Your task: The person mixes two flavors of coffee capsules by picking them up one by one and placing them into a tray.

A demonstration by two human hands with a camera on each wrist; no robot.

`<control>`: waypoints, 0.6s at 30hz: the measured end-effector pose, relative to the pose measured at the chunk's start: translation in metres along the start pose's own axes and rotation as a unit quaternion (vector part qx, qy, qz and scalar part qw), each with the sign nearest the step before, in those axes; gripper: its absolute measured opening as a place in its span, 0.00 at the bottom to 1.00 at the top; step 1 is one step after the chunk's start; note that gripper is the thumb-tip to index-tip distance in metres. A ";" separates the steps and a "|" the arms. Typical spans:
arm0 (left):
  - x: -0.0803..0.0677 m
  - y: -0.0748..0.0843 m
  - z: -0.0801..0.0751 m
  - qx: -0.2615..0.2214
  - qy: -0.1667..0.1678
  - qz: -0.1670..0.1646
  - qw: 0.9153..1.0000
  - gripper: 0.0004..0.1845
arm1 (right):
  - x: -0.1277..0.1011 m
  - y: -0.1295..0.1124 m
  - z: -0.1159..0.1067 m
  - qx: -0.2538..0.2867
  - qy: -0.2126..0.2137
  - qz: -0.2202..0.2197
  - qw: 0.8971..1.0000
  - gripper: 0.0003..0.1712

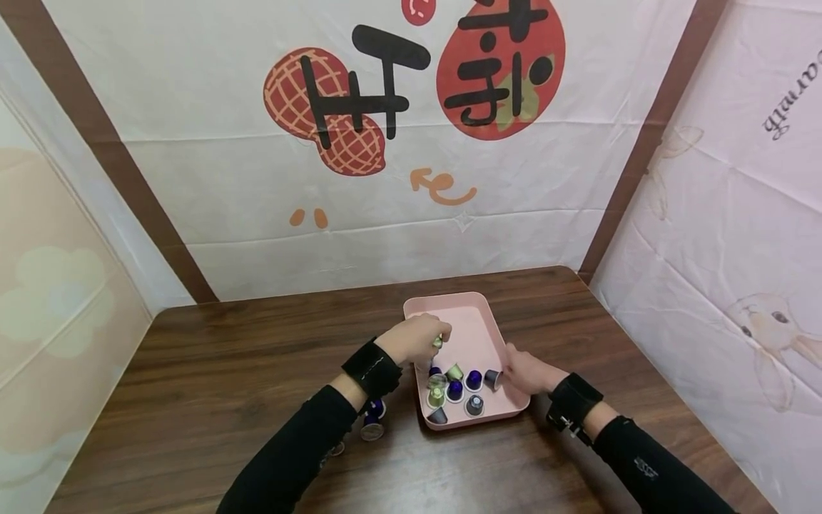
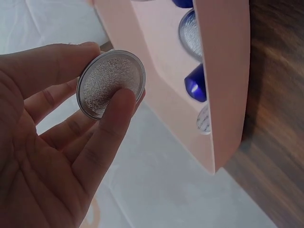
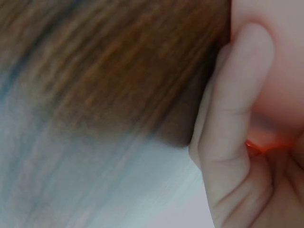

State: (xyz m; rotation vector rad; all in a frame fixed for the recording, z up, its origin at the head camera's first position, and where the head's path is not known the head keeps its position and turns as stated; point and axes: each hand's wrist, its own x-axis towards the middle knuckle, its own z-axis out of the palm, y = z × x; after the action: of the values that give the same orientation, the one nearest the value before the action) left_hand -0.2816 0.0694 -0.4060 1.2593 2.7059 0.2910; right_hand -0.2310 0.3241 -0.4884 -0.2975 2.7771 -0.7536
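My left hand (image 1: 414,340) is over the left side of a pink tray (image 1: 469,321), pinching a coffee capsule (image 1: 438,343) with a green body. In the left wrist view the capsule's silver foil lid (image 2: 107,90) faces the camera, held at its rim by thumb and fingers. On the tray's right side, my right hand (image 1: 531,371) grips the wall; the right wrist view has its fingers (image 3: 228,109) against the pink side. Several capsules lie in the near half of the tray, among them a blue one (image 1: 474,380), a green one (image 1: 436,397) and a grey one (image 1: 474,405).
Left of the tray, beside my left forearm, more capsules (image 1: 372,428) sit on the brown wooden table (image 1: 257,371), partly hidden by the sleeve. A printed white cloth (image 1: 225,178) hangs behind the table's back edge, with others along both sides.
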 end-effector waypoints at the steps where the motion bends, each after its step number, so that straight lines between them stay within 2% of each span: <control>1: 0.002 0.000 0.001 0.001 -0.003 -0.001 1.000 0.08 | 0.000 0.000 0.000 -0.001 0.000 0.000 1.000 0.08; 11: 0.020 0.004 0.007 0.014 -0.022 -0.004 1.000 0.10 | 0.003 0.003 0.001 -0.024 0.015 -0.013 1.000 0.08; 18: 0.027 0.008 0.012 0.004 -0.012 0.012 1.000 0.10 | 0.001 0.002 0.000 -0.002 0.001 0.002 1.000 0.10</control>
State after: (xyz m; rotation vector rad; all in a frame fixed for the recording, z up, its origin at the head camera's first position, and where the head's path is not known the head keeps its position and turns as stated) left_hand -0.2907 0.0966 -0.4168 1.2901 2.6763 0.2680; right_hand -0.2327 0.3259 -0.4899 -0.2907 2.7812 -0.7471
